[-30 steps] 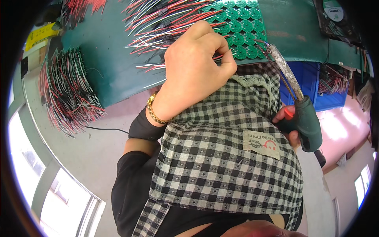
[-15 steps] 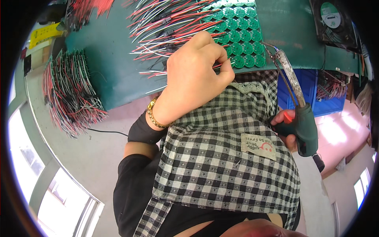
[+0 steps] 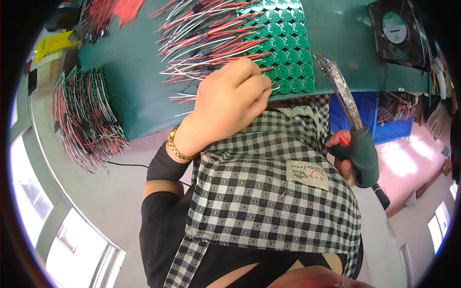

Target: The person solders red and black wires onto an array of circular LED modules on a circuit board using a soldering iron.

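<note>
My left hand is closed in a pinch at the near edge of a panel of round green circuit boards. Red and white wires run under that hand, and short wire tips show by its fingertips over the nearest row. Farther rows carry more red and white wires with black connectors, lying toward the left. My right hand, partly hidden, grips a dark green soldering gun with a red trigger. Its worn metal barrel points up toward the panel's right edge, with the tip just beside the boards.
A bundle of wired boards hangs over the left edge of the green table. More red wires lie at the far left. A black fan stands at the far right, above a blue bin holding wires.
The panel and table sit slightly lower and farther left in view. My left hand has shifted a little down and left, its fingers still pinched. The soldering gun stays beside the panel.
</note>
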Motion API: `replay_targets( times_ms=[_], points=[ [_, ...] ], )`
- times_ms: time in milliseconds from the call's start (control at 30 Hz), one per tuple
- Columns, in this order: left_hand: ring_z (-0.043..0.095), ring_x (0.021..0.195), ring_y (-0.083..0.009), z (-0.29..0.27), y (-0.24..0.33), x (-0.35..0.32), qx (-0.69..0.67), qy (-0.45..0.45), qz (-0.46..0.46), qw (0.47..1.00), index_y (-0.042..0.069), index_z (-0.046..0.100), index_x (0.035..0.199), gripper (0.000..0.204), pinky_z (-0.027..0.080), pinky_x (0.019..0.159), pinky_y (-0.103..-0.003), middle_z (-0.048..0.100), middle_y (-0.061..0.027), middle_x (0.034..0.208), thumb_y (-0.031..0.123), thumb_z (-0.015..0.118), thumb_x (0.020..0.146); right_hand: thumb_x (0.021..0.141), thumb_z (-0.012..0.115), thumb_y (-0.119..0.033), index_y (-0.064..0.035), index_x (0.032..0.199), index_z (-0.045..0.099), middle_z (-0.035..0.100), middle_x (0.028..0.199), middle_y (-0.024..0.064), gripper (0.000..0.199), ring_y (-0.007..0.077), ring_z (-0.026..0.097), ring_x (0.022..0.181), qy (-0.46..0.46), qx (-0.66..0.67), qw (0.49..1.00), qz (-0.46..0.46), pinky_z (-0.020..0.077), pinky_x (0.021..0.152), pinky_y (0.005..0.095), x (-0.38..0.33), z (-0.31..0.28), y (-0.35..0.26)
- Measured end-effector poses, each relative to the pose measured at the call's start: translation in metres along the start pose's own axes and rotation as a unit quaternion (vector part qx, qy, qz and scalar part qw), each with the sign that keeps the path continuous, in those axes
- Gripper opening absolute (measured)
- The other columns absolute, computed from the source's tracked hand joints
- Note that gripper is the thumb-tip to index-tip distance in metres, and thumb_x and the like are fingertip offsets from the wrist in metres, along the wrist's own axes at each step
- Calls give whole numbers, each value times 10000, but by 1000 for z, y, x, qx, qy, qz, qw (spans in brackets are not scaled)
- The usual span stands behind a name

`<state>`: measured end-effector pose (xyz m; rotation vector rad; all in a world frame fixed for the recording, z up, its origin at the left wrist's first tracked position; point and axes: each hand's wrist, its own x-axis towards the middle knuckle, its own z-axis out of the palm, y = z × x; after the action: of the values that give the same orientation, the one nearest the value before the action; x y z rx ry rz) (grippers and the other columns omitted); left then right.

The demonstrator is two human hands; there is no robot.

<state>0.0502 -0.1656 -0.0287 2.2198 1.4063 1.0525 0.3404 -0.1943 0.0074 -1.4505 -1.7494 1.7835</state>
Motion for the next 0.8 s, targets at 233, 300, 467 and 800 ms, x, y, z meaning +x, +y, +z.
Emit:
replay_targets(
  times_ms=[233, 300, 467, 800],
  points=[
    [540, 705, -225, -43, -4, 5, -6, -8, -8, 1000, 58, 606, 828, 200, 456, 565, -305, 535, -56, 799, -1, 673, 649, 828, 584, -413, -20, 1083, 501, 554, 864, 92, 477, 168, 526, 698, 147, 38, 987, 47, 462, 636, 279, 43, 10, -8],
    [540, 738, -227, -44, 6, 15, -227, -39, -93, 969, 52, 611, 841, 196, 459, 590, -306, 538, -73, 805, 0, 647, 656, 842, 552, -481, 17, 1147, 450, 534, 881, 131, 593, 199, 539, 754, 155, 156, 926, -307, 466, 651, 305, 61, 16, -17],
    [562, 868, -280, -25, 55, 78, -305, -196, 40, 931, -41, 494, 1107, 447, 462, 746, -350, 547, -152, 962, 117, 645, 716, 874, 459, -533, 2, 1168, 436, 555, 995, 179, 611, 262, 548, 951, 169, 355, 853, -344, 436, 859, 400, 79, 11, -61],
    [535, 555, -135, -27, 114, 128, -558, -436, -215, 673, -51, 424, 1182, 564, 411, 513, -222, 528, -66, 752, 150, 656, 710, 899, 516, -396, -61, 1390, 265, 480, 1241, 120, 645, 231, 478, 1119, 62, 466, 798, -377, 400, 950, 419, 31, 0, -70]
  ],
)
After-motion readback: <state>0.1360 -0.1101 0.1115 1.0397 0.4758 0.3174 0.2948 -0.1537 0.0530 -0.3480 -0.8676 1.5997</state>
